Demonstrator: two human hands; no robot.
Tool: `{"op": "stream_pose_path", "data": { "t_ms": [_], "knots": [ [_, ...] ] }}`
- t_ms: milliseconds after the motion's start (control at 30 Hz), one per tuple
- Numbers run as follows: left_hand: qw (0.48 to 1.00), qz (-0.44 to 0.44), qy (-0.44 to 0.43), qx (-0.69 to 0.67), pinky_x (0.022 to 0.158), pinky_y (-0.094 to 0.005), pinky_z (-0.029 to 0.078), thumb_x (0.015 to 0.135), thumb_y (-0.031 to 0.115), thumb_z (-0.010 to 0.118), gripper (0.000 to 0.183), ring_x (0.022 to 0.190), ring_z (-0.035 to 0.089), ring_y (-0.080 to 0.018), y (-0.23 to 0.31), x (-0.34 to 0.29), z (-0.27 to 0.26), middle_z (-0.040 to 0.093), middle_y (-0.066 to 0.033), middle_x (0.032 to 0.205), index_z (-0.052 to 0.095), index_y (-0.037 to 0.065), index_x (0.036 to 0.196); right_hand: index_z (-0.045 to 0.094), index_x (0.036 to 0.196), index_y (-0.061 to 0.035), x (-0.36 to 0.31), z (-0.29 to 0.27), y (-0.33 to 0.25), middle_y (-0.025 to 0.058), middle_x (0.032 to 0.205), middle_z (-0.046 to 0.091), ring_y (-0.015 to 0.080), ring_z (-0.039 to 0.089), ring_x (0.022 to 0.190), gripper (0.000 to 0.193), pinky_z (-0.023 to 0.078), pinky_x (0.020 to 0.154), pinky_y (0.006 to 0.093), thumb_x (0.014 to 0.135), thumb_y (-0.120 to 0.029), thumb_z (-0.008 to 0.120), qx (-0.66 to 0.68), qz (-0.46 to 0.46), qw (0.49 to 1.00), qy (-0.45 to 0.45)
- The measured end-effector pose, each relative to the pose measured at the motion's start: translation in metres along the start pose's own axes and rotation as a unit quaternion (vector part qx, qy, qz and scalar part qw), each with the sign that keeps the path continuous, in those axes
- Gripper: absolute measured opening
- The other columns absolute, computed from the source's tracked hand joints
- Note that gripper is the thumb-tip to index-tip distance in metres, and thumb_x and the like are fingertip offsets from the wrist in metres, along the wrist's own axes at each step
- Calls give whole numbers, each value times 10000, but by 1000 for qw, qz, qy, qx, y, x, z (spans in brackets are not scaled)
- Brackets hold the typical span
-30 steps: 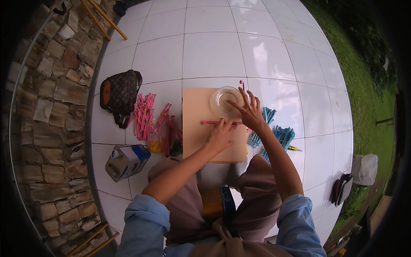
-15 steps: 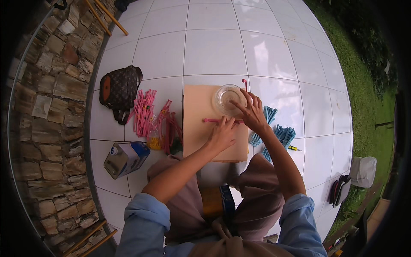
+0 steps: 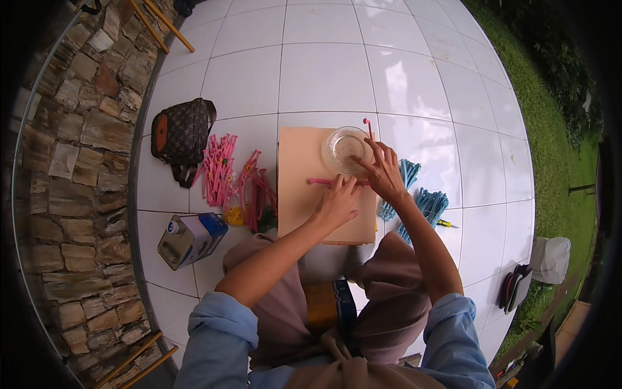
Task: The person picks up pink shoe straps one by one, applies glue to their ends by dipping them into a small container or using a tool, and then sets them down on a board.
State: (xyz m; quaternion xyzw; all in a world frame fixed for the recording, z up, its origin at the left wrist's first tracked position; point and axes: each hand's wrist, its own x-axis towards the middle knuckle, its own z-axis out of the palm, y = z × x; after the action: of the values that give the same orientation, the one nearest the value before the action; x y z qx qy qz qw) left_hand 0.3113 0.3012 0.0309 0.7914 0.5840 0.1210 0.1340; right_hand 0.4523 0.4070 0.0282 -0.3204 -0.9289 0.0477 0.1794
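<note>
A pink strip (image 3: 320, 181) with a knobbed end lies across the tan board (image 3: 298, 220) in front of me. The curled fingers of my left hand (image 3: 337, 202) press on it and hide its middle. Just to the right, my right hand (image 3: 386, 174) reaches over the rim of a clear round glass dish (image 3: 337, 141). Its thumb hangs above the dish. A thin pink stick (image 3: 369, 128) with a rounded tip rises past its fingertips and seems held there; its lower part is hidden. What the dish contains is too faint to make out.
Bundles of pink strips (image 3: 219, 172) lie left of the board, near a brown bag (image 3: 181, 136) and a metal can (image 3: 191, 240). Blue strips (image 3: 427, 206) and a yellow-handled screwdriver (image 3: 447, 224) are at the right. A stone wall (image 3: 78, 207) borders the tiles.
The pink stick's top has tilted slightly to the left in my right hand. My left hand stays on the strip, and the dish keeps its place.
</note>
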Motion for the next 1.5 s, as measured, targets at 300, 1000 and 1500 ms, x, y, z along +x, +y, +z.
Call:
{"op": "stream_pose_path", "data": {
  "t_ms": [300,1000,1500],
  "knots": [
    [1000,-5,-3,-4,775,-388,517,630,325,755,567,1092,404,-281,0,2,6,425,-85,1138,552,66,1091,528,1205,-226,-6,-6,-3,84,1291,408,308,404,1158,594,334,966,439,643,-131,695,33,51,998,5],
    [998,61,13,0,821,-298,498,639,262,736,632,1022,433,-250,-14,-5,-4,457,-83,1068,492,-55,1129,550,1209,-220,-48,-7,23,87,1075,504,264,513,1021,573,461,873,353,714,66,508,123,-109,984,-64],
    [998,61,17,-5,838,-310,496,637,251,739,604,1032,430,-260,-15,-4,-1,454,-90,1092,515,-60,1105,548,1189,-181,-47,-4,22,97,1090,502,266,524,1000,501,456,875,368,743,43,511,137,-85,985,-67]
  ]
}}
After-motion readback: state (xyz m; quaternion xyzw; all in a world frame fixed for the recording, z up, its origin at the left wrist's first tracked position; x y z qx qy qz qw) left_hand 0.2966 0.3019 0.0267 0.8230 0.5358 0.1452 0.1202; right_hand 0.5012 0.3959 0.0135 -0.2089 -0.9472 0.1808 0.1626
